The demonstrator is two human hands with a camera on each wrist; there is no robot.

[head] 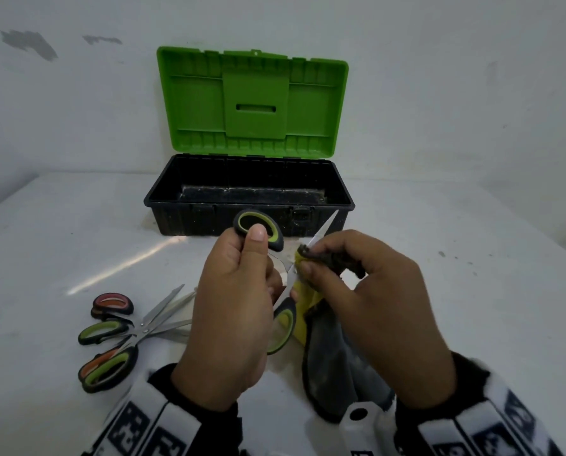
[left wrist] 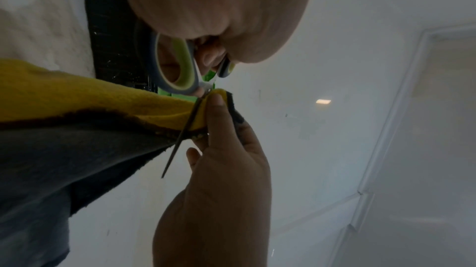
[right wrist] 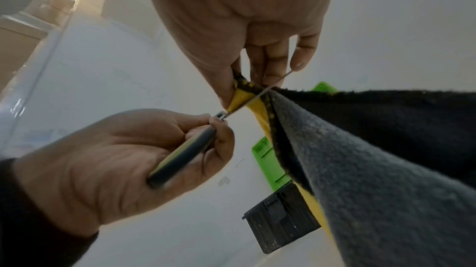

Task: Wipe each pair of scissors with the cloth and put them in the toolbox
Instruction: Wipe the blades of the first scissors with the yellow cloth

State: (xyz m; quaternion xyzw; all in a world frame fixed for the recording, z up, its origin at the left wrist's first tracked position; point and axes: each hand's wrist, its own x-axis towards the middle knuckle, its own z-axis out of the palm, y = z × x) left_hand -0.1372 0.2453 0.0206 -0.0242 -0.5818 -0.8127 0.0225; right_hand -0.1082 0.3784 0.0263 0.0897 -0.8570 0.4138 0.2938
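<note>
Scissors (head: 283, 284) with black-and-green handles are up in the air in front of you, between both hands, just before the toolbox (head: 248, 205); blades are spread, one blade pointing up and right toward the toolbox front wall. Your left hand (head: 232, 311) grips the handles, thumb pressed on the upper loop, fingers curled round the lower one; in the right wrist view the handle runs edge-on through that fist. Your right hand (head: 370, 311) pinches the cloth (head: 334, 363) round the raised blade near the pivot, thumb and fingertips clamped on the fold with the blade inside. The cloth is grey on one face, yellow on the other, dark fuzzy edge; the rest hangs down from the pinch to the table (head: 472, 274). The toolbox sits at the far side of the table against the wall, black tub, green lid (head: 252, 100) standing open; the part of its inside that shows holds no scissors. Left of your left hand, a pile of scissors (head: 127, 330) lies on the table, overlapping, orange and green handles toward you, blades pointing right and away. How many pairs are in the pile, cannot tell.
</note>
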